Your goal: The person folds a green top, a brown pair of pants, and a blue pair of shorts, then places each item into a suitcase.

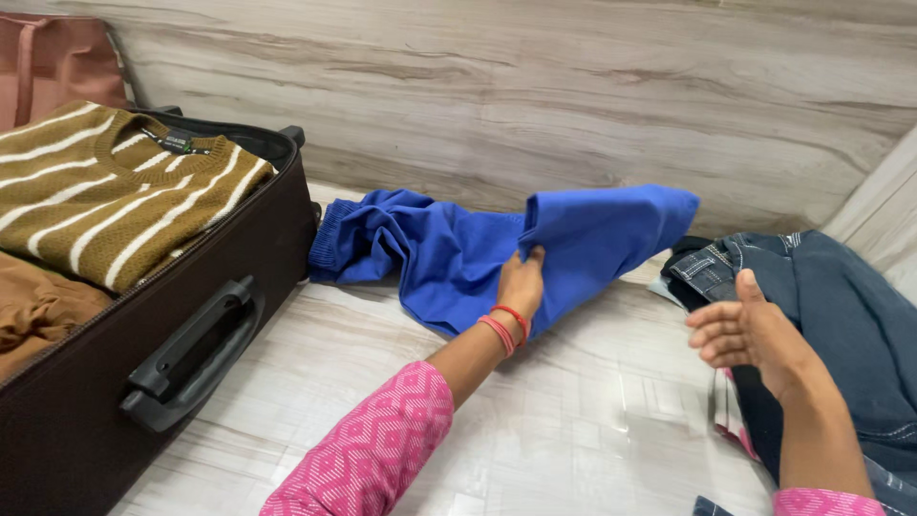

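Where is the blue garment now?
The blue garment lies mid-frame on the marble floor, between the suitcase and the jeans, gripped by the left hand.

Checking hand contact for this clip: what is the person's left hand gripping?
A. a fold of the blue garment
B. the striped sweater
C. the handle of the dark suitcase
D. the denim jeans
A: the left hand pinches a folded edge of the blue garment lying on the marble floor, while the right hand hangs open, apart from it, over the denim jeans.
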